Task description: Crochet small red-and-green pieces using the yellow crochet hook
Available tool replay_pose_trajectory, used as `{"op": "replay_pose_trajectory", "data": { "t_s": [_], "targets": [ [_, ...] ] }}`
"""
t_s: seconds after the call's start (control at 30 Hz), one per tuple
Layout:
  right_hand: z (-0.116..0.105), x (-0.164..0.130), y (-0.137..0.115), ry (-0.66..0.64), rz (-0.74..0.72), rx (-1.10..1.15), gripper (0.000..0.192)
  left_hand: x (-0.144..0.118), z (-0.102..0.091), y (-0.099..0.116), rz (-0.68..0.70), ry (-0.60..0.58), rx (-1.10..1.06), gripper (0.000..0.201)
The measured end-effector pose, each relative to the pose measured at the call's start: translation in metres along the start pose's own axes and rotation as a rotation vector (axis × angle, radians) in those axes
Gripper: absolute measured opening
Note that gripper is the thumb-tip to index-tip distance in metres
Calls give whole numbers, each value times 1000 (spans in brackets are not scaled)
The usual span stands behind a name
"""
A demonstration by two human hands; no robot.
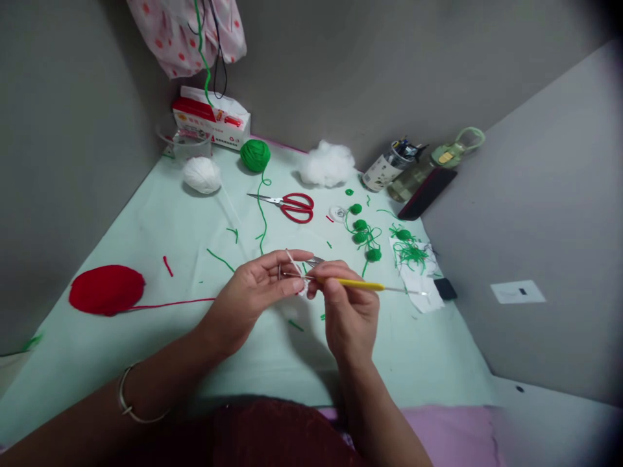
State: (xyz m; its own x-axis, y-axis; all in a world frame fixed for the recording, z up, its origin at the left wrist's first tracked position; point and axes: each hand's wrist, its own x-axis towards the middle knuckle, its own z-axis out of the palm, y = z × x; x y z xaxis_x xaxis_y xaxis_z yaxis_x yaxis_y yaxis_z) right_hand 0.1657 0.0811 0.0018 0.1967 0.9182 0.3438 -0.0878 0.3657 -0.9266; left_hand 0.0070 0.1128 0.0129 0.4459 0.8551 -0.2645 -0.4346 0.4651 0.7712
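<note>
Between the thumb and fingers of my left hand is pinched a small white crochet piece, with a strand of white yarn running up over the index finger. My right hand grips a crochet hook by its yellow handle; its thin tip reaches the white piece, and a metal end sticks out to the right. Part of another metal object shows behind my fingers, mostly hidden. A white yarn ball and a flat red yarn bundle lie to the left.
Red-handled scissors lie beyond my hands, near a green yarn ball and white stuffing. Several small green crochet balls and yarn scraps are at right. A pen holder, bottle and tissue box stand along the walls.
</note>
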Motion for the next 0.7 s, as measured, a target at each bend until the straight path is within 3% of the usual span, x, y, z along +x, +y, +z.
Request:
{"op": "replay_pose_trajectory", "data": {
  "t_s": [0.2, 0.37, 0.57, 0.7],
  "targets": [
    [2, -6, 3, -7, 28, 22, 15, -1, 4, -3, 42, 7, 19, 37],
    [0, -4, 0, 14, 58, 79, 12, 0, 3, 1, -38, -45, -75, 55],
    [-7, 6, -5, 113, 277, 226, 16, -1, -5, 6, -202, -158, -217, 40],
    [-6, 7, -3, 75, 351, 275, 17, 0, -1, 2, -64, -130, -87, 27]
  ]
}}
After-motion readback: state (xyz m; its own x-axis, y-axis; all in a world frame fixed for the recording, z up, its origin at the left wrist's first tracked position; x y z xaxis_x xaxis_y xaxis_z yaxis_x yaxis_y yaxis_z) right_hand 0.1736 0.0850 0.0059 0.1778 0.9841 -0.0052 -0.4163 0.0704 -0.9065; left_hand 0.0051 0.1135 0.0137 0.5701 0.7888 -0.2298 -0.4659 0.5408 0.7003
